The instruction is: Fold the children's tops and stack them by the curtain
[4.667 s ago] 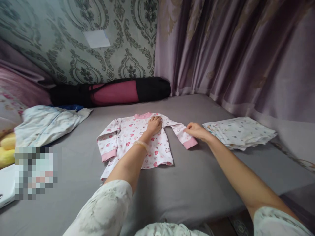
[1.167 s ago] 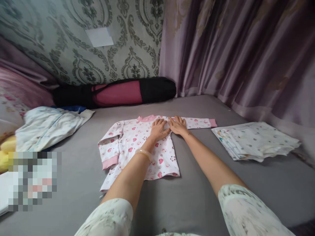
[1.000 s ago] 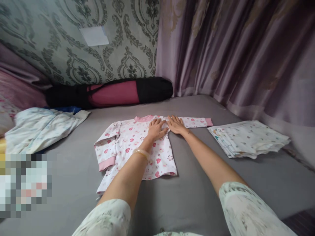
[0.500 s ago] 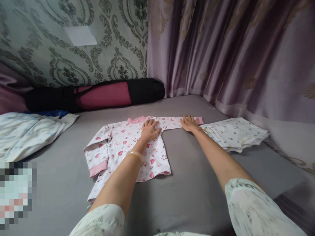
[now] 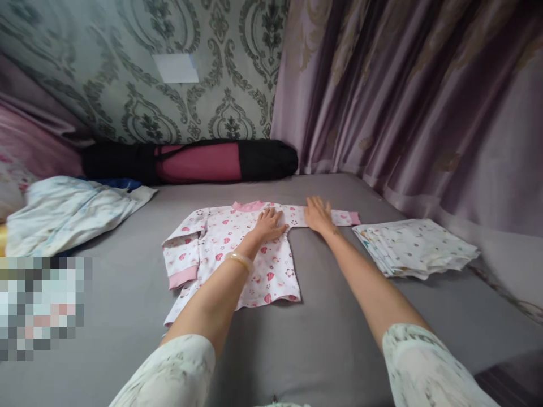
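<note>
Top, 1 pc., white w/ pink trim: spread mid-scene on gray bed, left of folded cloth stack. L. hand: open, palm down on chest, gripping nothing. R. hand: open, over right slv.; blurred, contact unclear. Handling (est.): light, soft, limp, not fragile; best held at shoulders or cuffs.

It looked like a bedroom in a home: a grey sheet covered a broad, bed-like surface, ornate wallpaper filled eleven o'clock, long purple curtains hung at one, and folded cloths lay at three.
</note>
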`<state>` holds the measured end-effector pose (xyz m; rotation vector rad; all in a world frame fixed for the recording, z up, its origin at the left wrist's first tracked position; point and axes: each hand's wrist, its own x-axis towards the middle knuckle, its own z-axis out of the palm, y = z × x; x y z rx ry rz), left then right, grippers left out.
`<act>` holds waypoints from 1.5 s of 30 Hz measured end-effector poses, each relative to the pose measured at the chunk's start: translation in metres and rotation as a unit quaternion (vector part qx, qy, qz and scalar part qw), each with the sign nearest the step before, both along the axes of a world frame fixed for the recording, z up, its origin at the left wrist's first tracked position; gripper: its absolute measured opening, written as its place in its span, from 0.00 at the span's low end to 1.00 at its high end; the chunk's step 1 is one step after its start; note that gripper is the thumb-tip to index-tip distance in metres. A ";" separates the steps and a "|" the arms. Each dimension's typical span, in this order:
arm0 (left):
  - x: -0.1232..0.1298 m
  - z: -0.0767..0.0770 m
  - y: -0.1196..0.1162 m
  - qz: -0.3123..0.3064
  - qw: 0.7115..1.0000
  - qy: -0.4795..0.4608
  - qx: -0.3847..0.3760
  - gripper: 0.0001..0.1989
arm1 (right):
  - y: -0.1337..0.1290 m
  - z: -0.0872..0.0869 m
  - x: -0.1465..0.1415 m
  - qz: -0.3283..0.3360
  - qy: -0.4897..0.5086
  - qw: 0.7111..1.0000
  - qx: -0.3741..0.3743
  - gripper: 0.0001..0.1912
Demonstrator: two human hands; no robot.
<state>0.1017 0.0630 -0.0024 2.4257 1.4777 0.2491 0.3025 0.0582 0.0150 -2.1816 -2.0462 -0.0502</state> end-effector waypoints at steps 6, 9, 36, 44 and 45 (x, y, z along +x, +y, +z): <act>-0.037 0.020 -0.028 0.000 0.998 0.058 -0.014 0.20 | 0.007 -0.009 -0.092 0.161 0.041 0.984 -0.061 0.29; -0.071 0.030 -0.047 -0.014 0.996 0.092 -0.013 0.16 | 0.011 -0.016 -0.109 0.149 0.041 0.985 -0.070 0.31; -0.189 0.032 -0.158 0.120 0.966 -0.199 0.115 0.15 | 0.010 -0.001 -0.202 0.189 0.034 0.980 -0.057 0.33; -0.211 0.021 -0.157 0.357 0.915 -0.146 0.117 0.15 | 0.026 -0.008 -0.246 0.181 0.078 0.972 -0.125 0.35; -0.216 0.019 -0.157 0.393 0.906 -0.120 0.102 0.16 | 0.029 -0.009 -0.249 0.169 0.089 0.974 -0.121 0.35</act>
